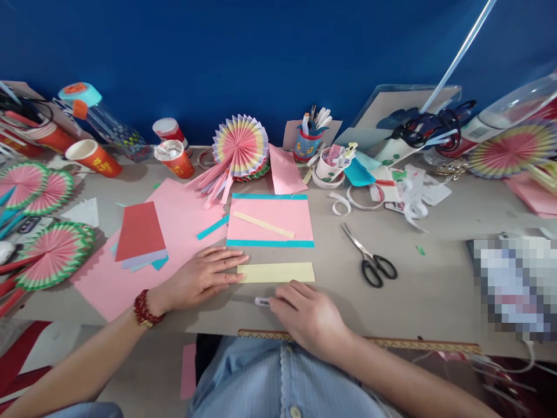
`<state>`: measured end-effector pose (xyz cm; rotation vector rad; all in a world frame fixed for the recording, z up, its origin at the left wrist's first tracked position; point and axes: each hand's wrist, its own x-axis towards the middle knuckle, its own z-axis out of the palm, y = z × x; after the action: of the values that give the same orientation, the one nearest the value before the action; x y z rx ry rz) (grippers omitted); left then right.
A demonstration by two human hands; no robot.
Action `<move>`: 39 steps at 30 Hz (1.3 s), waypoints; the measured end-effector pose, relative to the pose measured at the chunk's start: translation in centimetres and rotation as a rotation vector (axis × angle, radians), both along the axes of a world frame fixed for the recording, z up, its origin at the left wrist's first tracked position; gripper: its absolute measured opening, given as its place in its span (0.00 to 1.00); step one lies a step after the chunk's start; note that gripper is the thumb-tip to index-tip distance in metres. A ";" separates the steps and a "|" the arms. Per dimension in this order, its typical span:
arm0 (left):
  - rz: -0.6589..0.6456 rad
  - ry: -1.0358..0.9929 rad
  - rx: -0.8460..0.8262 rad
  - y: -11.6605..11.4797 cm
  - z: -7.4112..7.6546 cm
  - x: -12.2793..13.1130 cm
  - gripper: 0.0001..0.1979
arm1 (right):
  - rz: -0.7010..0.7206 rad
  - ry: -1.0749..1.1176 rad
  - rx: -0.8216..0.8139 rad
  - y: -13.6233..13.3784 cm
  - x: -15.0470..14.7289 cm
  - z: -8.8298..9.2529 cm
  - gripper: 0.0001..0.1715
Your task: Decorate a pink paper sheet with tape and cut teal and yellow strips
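Note:
My left hand (209, 276) lies flat on the table with its fingers spread. Its fingertips reach the left end of a pale yellow paper strip (278, 273). Just below that strip, my right hand (308, 313) is closed around a slim white-tipped tool (262, 301), most of it hidden in the fingers. Behind the strip is a pink paper sheet (270, 203) with blue bands along its top and bottom edges. A narrow cream strip (263, 224) lies slantwise on it, and a short blue strip (213, 227) sits by its left side.
Black-handled scissors (372, 261) lie to the right. At left a red paper stack (141, 232) rests on a large pink sheet (187, 200). A pleated paper fan (241, 145), red paper cups (174, 159) and a scrap-filled white cup (329, 165) stand along the back.

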<state>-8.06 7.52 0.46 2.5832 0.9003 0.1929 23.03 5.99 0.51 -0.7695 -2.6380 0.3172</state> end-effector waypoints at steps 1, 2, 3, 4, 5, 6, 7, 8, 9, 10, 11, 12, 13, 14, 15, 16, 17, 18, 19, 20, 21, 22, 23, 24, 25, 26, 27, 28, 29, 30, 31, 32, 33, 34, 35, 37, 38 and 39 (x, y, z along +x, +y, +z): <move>0.008 -0.006 0.005 -0.1 0.1 0.1 0.19 | -0.014 0.034 -0.021 0.3 0.4 0.2 0.12; 0.020 -0.012 0.010 -0.2 0.2 0.3 0.18 | -0.027 0.074 -0.047 0.6 1.0 0.4 0.10; 0.040 -0.016 0.018 -0.3 0.2 0.6 0.17 | -0.045 0.116 -0.074 1.0 1.7 0.5 0.09; 0.071 -0.013 0.027 -0.6 0.2 0.9 0.16 | -0.075 0.153 -0.100 1.4 2.4 0.7 0.09; 0.108 -0.008 0.042 -0.9 0.3 1.4 0.16 | -0.126 0.177 -0.123 1.9 3.3 0.9 0.10; 0.148 -0.001 0.060 -1.2 0.3 1.8 0.16 | -0.190 0.186 -0.140 2.3 4.1 1.0 0.10; 0.183 0.008 0.079 -1.5 0.3 2.3 0.15 | -0.255 0.186 -0.152 2.7 4.9 1.1 0.11; 0.215 0.015 0.098 -1.8 0.3 2.9 0.13 | -0.315 0.179 -0.165 2.9 5.5 1.1 0.11; 0.240 0.019 0.115 -2.0 0.4 3.3 0.11 | -0.353 0.167 -0.177 3.1 6.1 1.1 0.10; 0.258 0.022 0.130 -2.2 0.5 3.8 0.10 | -0.374 0.154 -0.192 3.2 6.5 1.1 0.10; 0.269 0.022 0.142 -2.3 0.6 4.1 0.08 | -0.378 0.140 -0.212 3.1 6.7 1.0 0.09; 0.277 0.020 0.153 -2.3 0.7 4.4 0.07 | -0.367 0.126 -0.234 3.0 6.8 0.8 0.09; 0.282 0.015 0.165 -2.3 0.9 4.7 0.07 | -0.346 0.116 -0.258 2.9 6.7 0.7 0.09; 0.285 0.008 0.176 -2.3 1.0 4.8 0.07 | -0.322 0.107 -0.280 2.7 6.6 0.5 0.09; 0.286 0.001 0.187 -2.2 1.0 4.9 0.08 | -0.300 0.100 -0.297 2.5 6.4 0.3 0.08; 0.286 -0.003 0.198 -2.1 1.0 5.0 0.08 | -0.282 0.090 -0.309 2.4 6.2 0.2 0.07; 0.285 -0.005 0.215 -2.0 0.9 5.1 0.09 | -0.268 0.078 -0.314 2.3 6.1 0.0 0.07; 0.281 -0.002 0.236 -2.0 0.8 5.2 0.09 | -0.261 0.063 -0.316 2.2 6.0 -0.1 0.07; 0.273 0.004 0.262 -2.0 0.6 5.2 0.10 | -0.261 0.047 -0.317 2.2 5.9 -0.2 0.07; 0.260 0.008 0.289 -2.1 0.4 5.3 0.10 | -0.263 0.033 -0.320 2.2 5.9 -0.2 0.06; 0.244 0.009 0.314 -2.1 0.2 5.3 0.11 | -0.264 0.021 -0.326 2.3 5.9 -0.2 0.06; 0.227 0.006 0.335 -2.1 0.1 5.3 0.12 | -0.264 0.016 -0.335 2.3 6.0 -0.2 0.06; 0.212 -0.003 0.353 -2.0 0.1 5.3 0.12 | -0.265 0.020 -0.346 2.4 6.0 -0.1 0.07; 0.201 -0.017 0.370 -1.7 0.3 5.2 0.12 | -0.270 0.032 -0.358 2.5 6.1 -0.1 0.08; 0.201 -0.037 0.391 -1.3 0.6 5.0 0.11 | -0.281 0.051 -0.371 2.6 6.1 -0.1 0.09; 0.212 -0.058 0.418 -0.7 1.0 4.7 0.10 | -0.300 0.074 -0.381 2.7 6.2 0.0 0.10; 0.230 -0.077 0.449 0.1 1.4 4.4 0.10 | -0.325 0.095 -0.389 2.8 6.3 -0.1 0.12; 0.271 -0.092 0.483 1.1 1.9 4.0 0.09 | -0.354 0.112 -0.398 2.9 6.3 -0.1 0.13; 0.309 -0.095 0.516 2.3 2.4 3.7 0.08 | -0.382 0.120 -0.409 3.0 6.4 -0.1 0.15; 0.345 -0.088 0.537 3.5 2.7 3.5 0.07 | -0.406 0.122 -0.425 3.1 6.4 -0.2 0.16; 0.389 -0.079 0.567 4.7 3.0 3.3 0.07 | -0.423 0.120 -0.442 3.2 6.5 -0.3 0.17; 0.430 -0.058 0.590 5.8 3.1 3.2 0.07 | -0.434 0.118 -0.457 3.3 6.5 -0.3 0.17; 0.463 -0.038 0.609 6.9 3.1 3.1 0.07 | -0.441 0.115 -0.468 3.3 6.5 -0.4 0.17; 0.473 -0.024 0.628 7.7 3.0 3.2 0.08 | -0.444 0.116 -0.471 3.3 6.5 -0.4 0.17; 0.468 -0.010 0.643 8.4 2.8 3.2 0.08 | -0.445 0.120 -0.468 3.3 6.5 -0.4 0.17; 0.439 0.016 0.674 9.1 2.2 3.2 0.09 | -0.446 0.132 -0.455 3.2 6.4 -0.5 0.16; 0.422 0.030 0.688 9.3 1.9 3.0 0.10 | -0.445 0.137 -0.451 3.2 6.4 -0.5 0.16; 0.400 0.048 0.697 9.3 1.5 2.8 0.10 | -0.443 0.142 -0.447 3.1 6.3 -0.5 0.16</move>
<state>-5.26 16.83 2.01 2.9834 1.5928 0.6605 29.31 9.12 0.01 -1.3824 -2.2035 0.8113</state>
